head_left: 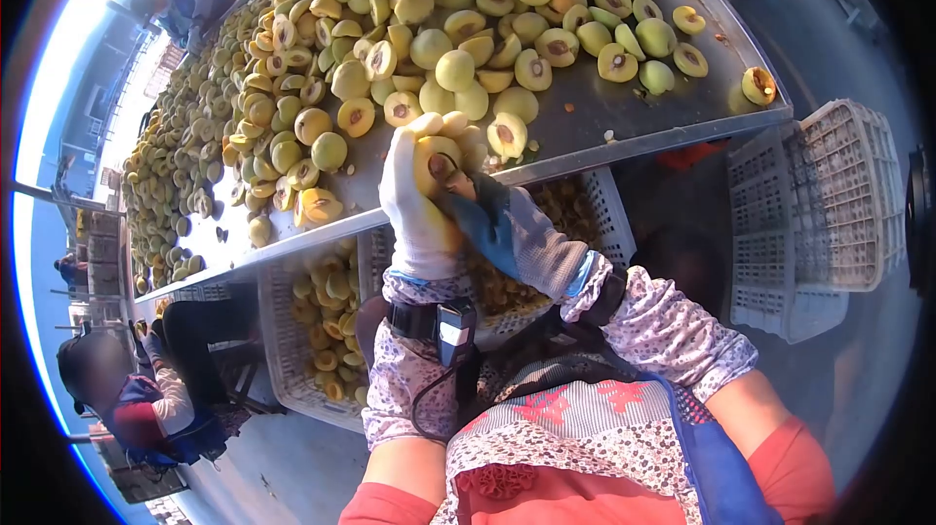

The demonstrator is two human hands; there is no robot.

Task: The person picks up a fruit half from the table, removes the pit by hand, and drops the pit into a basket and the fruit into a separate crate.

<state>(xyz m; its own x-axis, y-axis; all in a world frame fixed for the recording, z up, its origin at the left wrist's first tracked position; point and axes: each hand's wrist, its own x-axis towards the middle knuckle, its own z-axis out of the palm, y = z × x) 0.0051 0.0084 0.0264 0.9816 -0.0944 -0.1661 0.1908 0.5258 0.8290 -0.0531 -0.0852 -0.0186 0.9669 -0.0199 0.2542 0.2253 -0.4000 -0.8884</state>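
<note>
My left hand (411,195), in a white glove, is wrapped round a halved fruit (436,164) with its cut side facing up, just over the table's front edge. Against that cut face presses my right hand (492,223), in a grey and blue glove, its fingers closed; whatever it may grip is too hidden to make out. Behind both hands, a large heap of green-yellow fruit (455,70), whole and halved, covers much of the metal table (624,120).
Below the table edge stand a crate (278,350) of fruit halves and another crate (611,218) with brownish pieces. Stacked white crates (848,194) are at the right. A seated co-worker (146,408) is at the left; another person (190,3) is beyond the heap.
</note>
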